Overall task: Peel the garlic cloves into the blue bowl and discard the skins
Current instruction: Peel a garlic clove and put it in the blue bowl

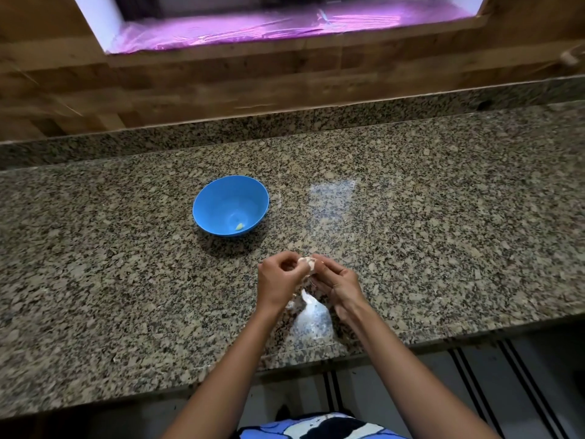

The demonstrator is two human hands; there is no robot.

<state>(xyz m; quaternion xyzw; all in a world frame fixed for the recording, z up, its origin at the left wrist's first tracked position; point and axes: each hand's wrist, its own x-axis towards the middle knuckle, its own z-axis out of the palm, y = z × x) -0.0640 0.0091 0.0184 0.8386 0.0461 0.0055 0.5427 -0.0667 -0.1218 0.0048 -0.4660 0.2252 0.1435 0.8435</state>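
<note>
A garlic clove [306,263], partly wrapped in pale skin, is held just above the granite tabletop [443,232], pinched from both sides; the fingers [286,258] of the left hand [278,280] are curled narrowly round its left end, and the fingers [326,264] of the right hand [340,282] are closed on its right end. The blue bowl [221,198] is set on the tabletop at ten o'clock from the hands, well apart from them; one peeled clove [239,227] is seen inside it, at five o'clock on its floor. A clear plastic bag [311,321] is laid at six o'clock from the held clove, between the wrists, near the tabletop's front edge; its contents cannot be told. A wooden wall [190,87] is seen at twelve o'clock.
</note>
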